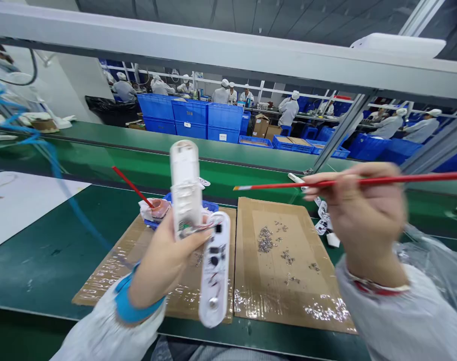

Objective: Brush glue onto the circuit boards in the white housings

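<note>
The left hand (171, 250) grips an opened white device casing at its joint, held in the air to the left of the right-hand cardboard sheet (258, 288). Its ribbed shell (185, 175) points up and away, while the component-bearing shell (215, 273) hangs toward the body; thin wires (201, 227) run between them near the thumb. The right hand (367, 210), slightly blurred, pinches a slim red brush (431, 177) beyond the sheet's right edge, its pale tip over the far left corner, apart from the casing. Beyond the sheet's left edge, a second red brush (132, 186) leans in a pinkish pot (161, 206).

To handle this well, I would keep both shells supported so the wires take no strain, steady the brush near its tip, touch lightly, and keep bristles off the components.
</note>
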Demonstrator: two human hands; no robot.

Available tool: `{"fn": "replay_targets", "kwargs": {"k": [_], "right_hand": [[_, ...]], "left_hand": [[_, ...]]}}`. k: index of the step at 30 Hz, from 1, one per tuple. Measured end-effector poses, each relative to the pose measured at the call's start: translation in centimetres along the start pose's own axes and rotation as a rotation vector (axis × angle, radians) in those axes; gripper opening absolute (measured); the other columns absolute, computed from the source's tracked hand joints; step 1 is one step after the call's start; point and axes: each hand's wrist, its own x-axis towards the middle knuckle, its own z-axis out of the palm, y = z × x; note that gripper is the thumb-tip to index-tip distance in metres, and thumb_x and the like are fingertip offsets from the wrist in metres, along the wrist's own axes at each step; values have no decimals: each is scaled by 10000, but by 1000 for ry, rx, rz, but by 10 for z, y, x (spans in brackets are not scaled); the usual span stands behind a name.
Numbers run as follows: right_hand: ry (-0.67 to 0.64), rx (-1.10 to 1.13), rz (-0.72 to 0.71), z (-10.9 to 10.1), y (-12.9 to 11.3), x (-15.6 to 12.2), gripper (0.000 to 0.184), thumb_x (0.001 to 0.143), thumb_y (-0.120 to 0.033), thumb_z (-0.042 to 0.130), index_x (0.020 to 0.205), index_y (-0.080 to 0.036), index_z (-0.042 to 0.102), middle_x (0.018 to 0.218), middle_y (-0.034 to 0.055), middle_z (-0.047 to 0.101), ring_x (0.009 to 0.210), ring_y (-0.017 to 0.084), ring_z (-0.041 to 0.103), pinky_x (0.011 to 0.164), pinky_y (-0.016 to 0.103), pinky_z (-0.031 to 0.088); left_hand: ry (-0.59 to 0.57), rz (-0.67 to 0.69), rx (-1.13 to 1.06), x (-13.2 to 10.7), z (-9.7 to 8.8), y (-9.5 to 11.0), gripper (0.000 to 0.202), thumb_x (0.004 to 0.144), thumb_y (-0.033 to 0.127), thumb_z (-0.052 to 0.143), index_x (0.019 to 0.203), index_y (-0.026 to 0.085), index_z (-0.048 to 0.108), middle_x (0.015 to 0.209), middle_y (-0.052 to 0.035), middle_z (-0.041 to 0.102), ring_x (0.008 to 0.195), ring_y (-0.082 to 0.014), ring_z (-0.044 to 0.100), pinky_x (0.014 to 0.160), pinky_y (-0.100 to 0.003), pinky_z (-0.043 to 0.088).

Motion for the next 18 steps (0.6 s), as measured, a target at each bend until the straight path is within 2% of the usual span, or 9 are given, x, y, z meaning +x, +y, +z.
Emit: {"fn": "replay_targets", "kwargs": {"k": [2, 5, 8, 11, 14, 16, 18], "right_hand": [[-108, 102, 95, 31, 17, 3, 117, 925, -254, 542, 916, -233, 428, 847, 21, 692, 679, 158, 658, 618, 328, 564], [-269, 74, 172, 74, 32, 6, 136, 932, -284, 514, 865, -218, 415, 813, 16, 685, 665, 143, 658, 609, 295, 558], [-418, 21, 185, 108, 40, 8, 127, 935, -266, 483, 842, -209, 419, 792, 16, 667, 665, 133, 646, 596, 267, 531], [-598, -131, 150, 133, 53, 8, 116, 922, -209, 480, 811, -195, 449, 806, 30, 636, 684, 144, 618, 622, 285, 483], [-738, -253, 119, 148, 64, 4, 119, 902, -165, 493, 786, -186, 474, 736, 21, 601, 626, 150, 573, 593, 291, 429], [-754, -257, 111, 148, 65, 3, 108, 903, -161, 486, 798, -185, 475, 710, 15, 592, 618, 151, 564, 586, 289, 416], [-687, -228, 86, 139, 60, 5, 92, 912, -180, 478, 820, -185, 470, 736, 21, 600, 639, 151, 574, 600, 288, 427]], "left_hand": [[201, -44, 9, -17, -31, 4, 493, 519, 184, 835, 946, 206, 589, 839, 0, 652, 792, -172, 632, 648, -223, 562], [475, -106, 57, -40, -80, 3, 474, 498, 207, 845, 892, 247, 584, 841, 30, 637, 759, -172, 621, 563, -190, 559], [588, -133, 92, -57, -113, -4, 458, 532, 271, 841, 912, 291, 587, 850, 50, 607, 700, -140, 599, 523, -157, 548], [605, -158, 68, -66, -120, -12, 491, 505, 273, 858, 914, 285, 586, 835, 48, 584, 690, -125, 588, 533, -139, 540], [612, -185, 52, -67, -110, -15, 532, 484, 257, 865, 935, 271, 584, 840, 36, 593, 725, -143, 601, 531, -151, 538], [603, -184, 46, -64, -102, -15, 516, 497, 262, 857, 939, 257, 590, 822, 26, 602, 710, -147, 596, 519, -167, 538], [583, -177, 35, -60, -96, -14, 502, 503, 248, 849, 933, 249, 590, 813, 21, 612, 697, -152, 593, 507, -185, 538]]}}
